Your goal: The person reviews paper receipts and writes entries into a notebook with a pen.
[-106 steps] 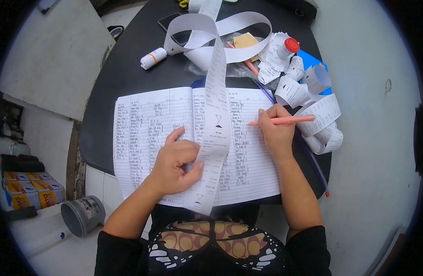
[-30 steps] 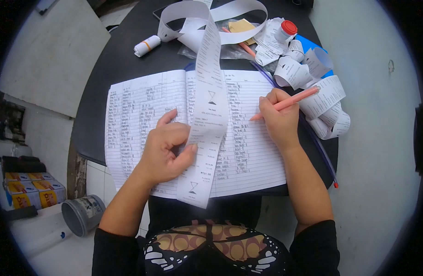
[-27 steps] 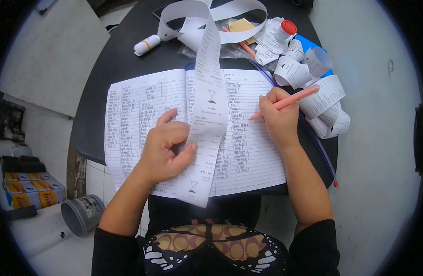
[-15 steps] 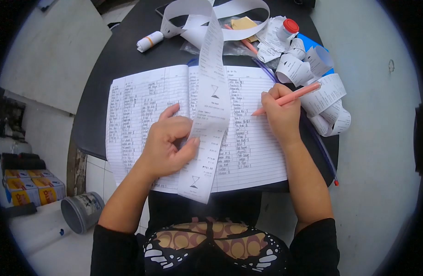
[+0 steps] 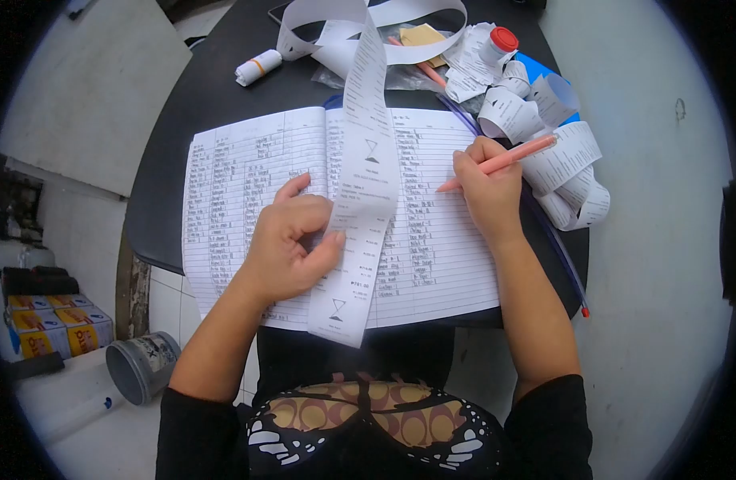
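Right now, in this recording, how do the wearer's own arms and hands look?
The left hand and right hand are ungloved, with no watch or bracelet showing at either wrist. Both forearms are bare up to plain black sleeves, the left sleeve and right sleeve, which end near the elbows.

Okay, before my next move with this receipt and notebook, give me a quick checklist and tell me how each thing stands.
1. Pen in the right hand: ok, gripped, tip aimed at the right page.
2. Pen tip touching paper: cannot tell from this angle.
3. Notebook open and written pages facing up: ok.
4. Left hand on the receipt: ok, the thumb lies over it; how firm the hold is, cannot tell.
5. Receipt clear of the handwriting: not ok, it covers part of the writing near the spine.
6. Receipt end within the notebook: not ok, it sticks out past the near edge.
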Motion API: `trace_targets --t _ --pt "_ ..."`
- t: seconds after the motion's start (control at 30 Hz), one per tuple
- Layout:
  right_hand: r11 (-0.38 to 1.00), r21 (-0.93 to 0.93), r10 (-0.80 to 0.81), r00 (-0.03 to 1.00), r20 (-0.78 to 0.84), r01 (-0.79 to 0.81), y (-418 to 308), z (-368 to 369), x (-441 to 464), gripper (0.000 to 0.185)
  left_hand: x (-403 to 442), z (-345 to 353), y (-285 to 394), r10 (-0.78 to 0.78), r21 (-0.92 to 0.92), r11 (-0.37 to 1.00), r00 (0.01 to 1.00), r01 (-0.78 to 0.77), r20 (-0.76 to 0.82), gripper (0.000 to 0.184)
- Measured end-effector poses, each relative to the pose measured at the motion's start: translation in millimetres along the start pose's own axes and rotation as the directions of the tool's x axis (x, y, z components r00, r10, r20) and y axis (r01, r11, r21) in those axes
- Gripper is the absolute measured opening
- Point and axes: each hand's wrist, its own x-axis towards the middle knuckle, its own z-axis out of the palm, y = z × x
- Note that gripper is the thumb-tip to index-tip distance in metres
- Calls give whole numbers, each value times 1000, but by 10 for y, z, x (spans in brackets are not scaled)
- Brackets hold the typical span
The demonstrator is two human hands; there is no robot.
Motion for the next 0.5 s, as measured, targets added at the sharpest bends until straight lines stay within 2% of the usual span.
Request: trace_targets --t 0.5 --pt "1000 31 -1 1000 -11 1 52 -15 9 28 -2 -13 -40 33 23 999 999 -33 5 20"
